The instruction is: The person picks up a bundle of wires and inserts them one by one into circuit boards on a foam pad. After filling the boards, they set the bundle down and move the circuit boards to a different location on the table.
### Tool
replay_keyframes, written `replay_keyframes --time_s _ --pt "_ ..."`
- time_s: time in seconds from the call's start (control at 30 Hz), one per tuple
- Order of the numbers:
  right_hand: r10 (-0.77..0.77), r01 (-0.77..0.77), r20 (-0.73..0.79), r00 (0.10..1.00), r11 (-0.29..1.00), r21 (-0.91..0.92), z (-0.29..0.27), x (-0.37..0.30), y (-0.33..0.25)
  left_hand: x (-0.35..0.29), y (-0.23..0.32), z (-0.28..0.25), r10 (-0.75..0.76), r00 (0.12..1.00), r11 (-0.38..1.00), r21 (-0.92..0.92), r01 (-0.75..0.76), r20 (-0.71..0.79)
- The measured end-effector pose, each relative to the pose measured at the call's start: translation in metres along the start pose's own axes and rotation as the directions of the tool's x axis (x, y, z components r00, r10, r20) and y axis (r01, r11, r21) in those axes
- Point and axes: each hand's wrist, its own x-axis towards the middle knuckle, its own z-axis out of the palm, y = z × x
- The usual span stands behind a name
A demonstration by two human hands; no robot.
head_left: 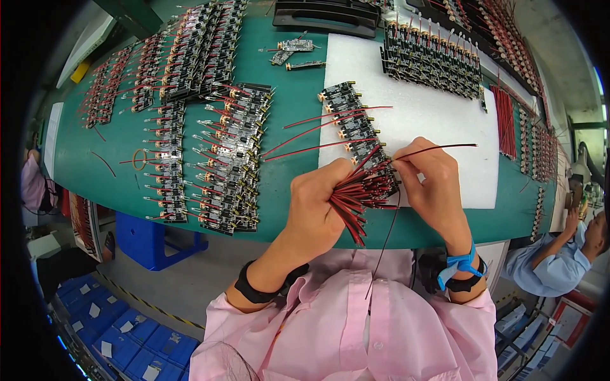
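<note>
My left hand (316,206) is closed round a thick bundle of red and black wires (359,193), their ends fanning toward my right hand. A single dark wire (445,147) is pinched between the thumb and fingers of my right hand (435,181), sticking out to the right. Just beyond both hands, a row of small black circuit boards (349,105) runs across the edge of a white foam sheet (438,133). Several red wires (318,126) lie across that row. The bundle and my fingers hide the row's near end.
On the green table (292,216), long rows of wired circuit boards (235,159) fill the left side. More boards (435,60) lie at the foam's far end, beside red wires (503,124). A black tray (327,18) sits at the back. A blue stool (143,241) stands below; a co-worker (559,257) is at right.
</note>
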Motion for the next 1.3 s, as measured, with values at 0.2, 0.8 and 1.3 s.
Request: replay_keyframes --time_s 0.2,0.8,1.3 --pt "-0.011 0.011 0.002 1.000 1.000 -0.022 -0.0009 0.0000 -0.0023 -0.0009 0.0027 -0.0001 -0.003 1.000 1.000 0.013 0.003 -0.009" --pt "-0.054 0.052 -0.040 0.998 0.996 -0.070 0.0019 -0.0007 -0.0017 -0.0012 0.0016 0.0000 -0.028 1.000 0.999 0.018 0.028 -0.006" --pt "-0.129 0.115 -0.079 0.989 0.981 -0.157 0.0053 -0.0025 -0.0007 -0.0025 -0.0018 -0.0011 -0.008 1.000 1.000 0.016 0.008 0.007"
